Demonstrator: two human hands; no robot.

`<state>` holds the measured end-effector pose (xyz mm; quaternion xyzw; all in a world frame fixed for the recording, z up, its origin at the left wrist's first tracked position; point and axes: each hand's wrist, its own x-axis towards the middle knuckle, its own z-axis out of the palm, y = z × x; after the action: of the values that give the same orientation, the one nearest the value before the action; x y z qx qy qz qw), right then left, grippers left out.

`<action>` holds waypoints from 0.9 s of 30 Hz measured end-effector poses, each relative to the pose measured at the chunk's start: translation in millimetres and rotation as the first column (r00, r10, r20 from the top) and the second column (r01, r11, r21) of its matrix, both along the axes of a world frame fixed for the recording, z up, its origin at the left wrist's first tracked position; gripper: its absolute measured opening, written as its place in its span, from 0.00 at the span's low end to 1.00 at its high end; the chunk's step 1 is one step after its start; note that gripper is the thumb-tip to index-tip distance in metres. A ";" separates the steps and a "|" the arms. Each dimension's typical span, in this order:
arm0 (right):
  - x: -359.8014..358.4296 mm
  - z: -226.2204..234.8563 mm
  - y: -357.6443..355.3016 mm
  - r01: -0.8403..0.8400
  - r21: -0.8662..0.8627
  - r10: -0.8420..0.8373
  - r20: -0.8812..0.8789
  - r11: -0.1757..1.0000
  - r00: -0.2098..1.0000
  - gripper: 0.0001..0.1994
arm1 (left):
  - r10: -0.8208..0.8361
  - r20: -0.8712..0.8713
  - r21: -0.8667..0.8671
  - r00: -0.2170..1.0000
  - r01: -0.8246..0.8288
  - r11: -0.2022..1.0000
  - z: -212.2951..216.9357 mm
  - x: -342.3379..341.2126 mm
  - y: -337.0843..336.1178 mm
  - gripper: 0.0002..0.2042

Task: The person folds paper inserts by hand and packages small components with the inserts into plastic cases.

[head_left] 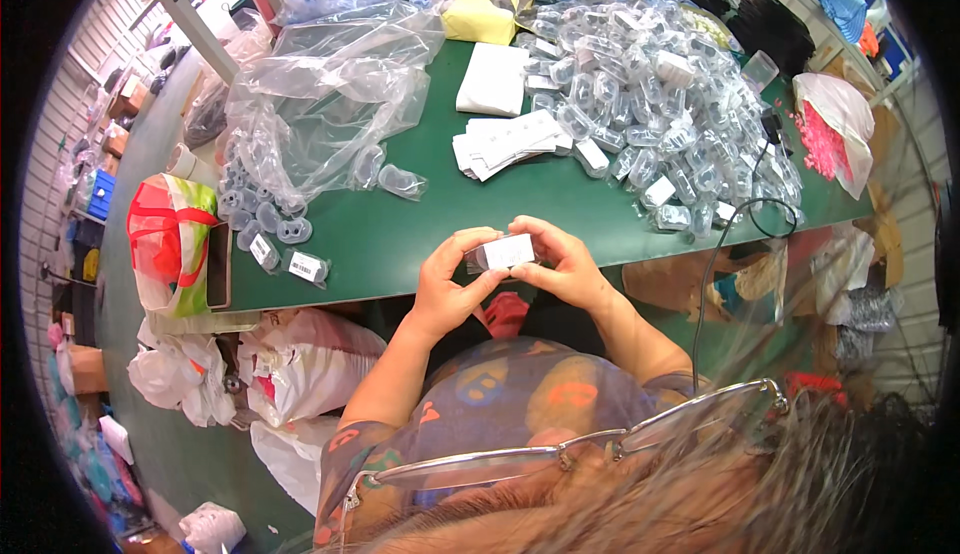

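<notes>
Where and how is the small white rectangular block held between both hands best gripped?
Probably by its two short ends, coming in from left and right. The small white rectangular block lies lengthwise between the hands, above the green table edge, so its ends face the left hand and right hand, whose fingers already pinch there, leaving the long face clear.

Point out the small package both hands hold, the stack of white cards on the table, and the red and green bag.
small package (507, 251), head view, on its white face.
stack of white cards (505, 141), head view, on the top cards.
red and green bag (170, 244), head view, on its side.
</notes>
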<state>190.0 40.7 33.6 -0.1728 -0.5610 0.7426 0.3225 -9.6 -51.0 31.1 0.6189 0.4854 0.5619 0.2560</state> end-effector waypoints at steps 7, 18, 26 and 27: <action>5.2 -0.1 3.2 0.000 0.493 -0.071 0.125 0.870 0.990 0.25 | -0.077 -0.027 0.114 0.997 0.080 0.990 -1.1 -5.6 4.7 0.20; -4.4 -6.4 -8.0 0.263 0.665 -0.326 -0.031 0.699 0.945 0.27 | -0.042 0.179 0.020 0.983 0.039 0.999 -26.2 2.3 -0.3 0.25; -9.2 0.1 -14.9 0.405 0.787 -0.492 -0.150 0.466 0.858 0.26 | -0.005 0.365 0.027 0.931 -0.006 1.000 -24.1 21.8 -0.5 0.22; -8.7 0.7 -14.3 0.409 0.787 -0.493 -0.155 0.462 0.856 0.26 | -0.030 0.431 0.035 0.902 0.016 0.999 -20.2 23.9 -0.5 0.21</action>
<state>181.3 26.4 34.3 -0.1868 -0.7799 0.2903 0.5222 14.3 -51.6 10.9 0.4888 0.4008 0.6892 0.3543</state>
